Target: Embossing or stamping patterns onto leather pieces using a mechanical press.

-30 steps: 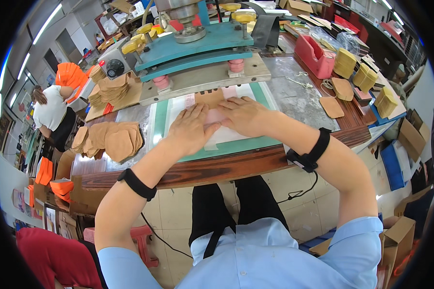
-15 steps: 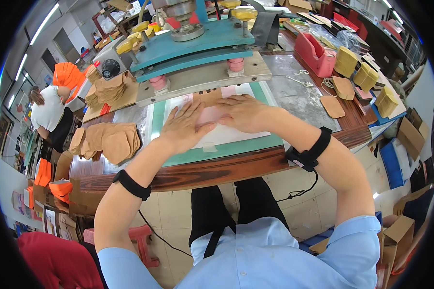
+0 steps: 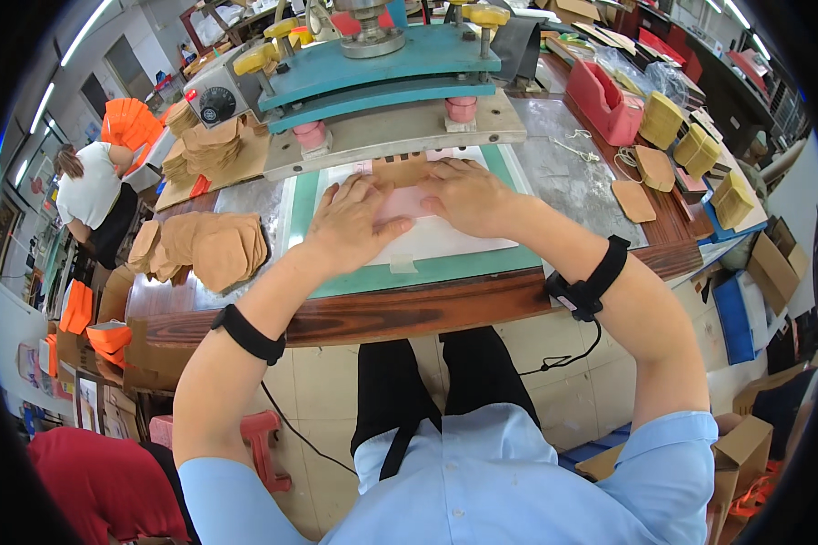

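Both hands rest on a layered pad beneath the front of a blue-green press (image 3: 382, 77). My left hand (image 3: 350, 222) lies palm down with fingers spread, its fingertips near the left edge of a brown piece (image 3: 402, 171). On the right, my right hand (image 3: 468, 195) is arched, fingertips down by that piece's right edge and thumb apart from the fingers. Between the thumbs shows a pink sheet (image 3: 400, 203). A white sheet (image 3: 454, 239) lies under both hands, on a green mat (image 3: 463, 262). The brown piece's far edge has dark marks or notches.
Brown cut pieces (image 3: 223, 254) are piled on the left, with another stack (image 3: 209, 145) behind. A grey control box (image 3: 218, 100) stands beside the press. Rightward are single brown pieces (image 3: 633, 200), a red holder (image 3: 602, 102) and yellowish bundles (image 3: 700, 148). A co-worker (image 3: 91, 186) is at far left.
My right hand's fingers, flatter before, are now more bent, with the thumb drawn in. The left hand stays spread in nearly the same place. The whole view has shifted slightly.
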Motion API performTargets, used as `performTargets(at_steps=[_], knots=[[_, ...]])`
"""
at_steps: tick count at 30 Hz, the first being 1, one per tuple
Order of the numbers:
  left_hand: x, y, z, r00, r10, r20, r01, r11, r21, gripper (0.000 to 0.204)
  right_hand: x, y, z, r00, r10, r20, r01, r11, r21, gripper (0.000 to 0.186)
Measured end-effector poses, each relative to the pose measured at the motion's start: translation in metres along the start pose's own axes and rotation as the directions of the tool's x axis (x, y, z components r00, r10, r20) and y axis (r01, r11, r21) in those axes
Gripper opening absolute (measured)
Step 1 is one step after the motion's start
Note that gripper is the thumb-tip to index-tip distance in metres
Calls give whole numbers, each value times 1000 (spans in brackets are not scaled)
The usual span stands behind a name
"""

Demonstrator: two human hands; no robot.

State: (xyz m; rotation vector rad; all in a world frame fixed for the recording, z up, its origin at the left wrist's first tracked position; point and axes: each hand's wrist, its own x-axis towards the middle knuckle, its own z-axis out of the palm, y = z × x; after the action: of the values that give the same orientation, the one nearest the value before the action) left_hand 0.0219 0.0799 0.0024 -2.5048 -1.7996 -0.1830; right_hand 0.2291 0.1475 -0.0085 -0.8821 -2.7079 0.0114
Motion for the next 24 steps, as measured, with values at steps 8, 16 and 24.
performTargets(at_steps=[8, 16, 24], knots=[[1, -10, 1, 999, 32, -43, -36, 994, -103, 61, 1, 5, 6, 998, -30, -58, 29, 999, -21, 30], [-2, -13, 2, 989, 83, -118, -96, 990, -105, 49, 0, -6, -10, 997, 19, 78, -15, 998, -53, 41], [-10, -8, -13, 986, 73, -153, -96, 985, -146, 39, -6, -2, -3, 999, -15, -29, 14, 999, -51, 29]])
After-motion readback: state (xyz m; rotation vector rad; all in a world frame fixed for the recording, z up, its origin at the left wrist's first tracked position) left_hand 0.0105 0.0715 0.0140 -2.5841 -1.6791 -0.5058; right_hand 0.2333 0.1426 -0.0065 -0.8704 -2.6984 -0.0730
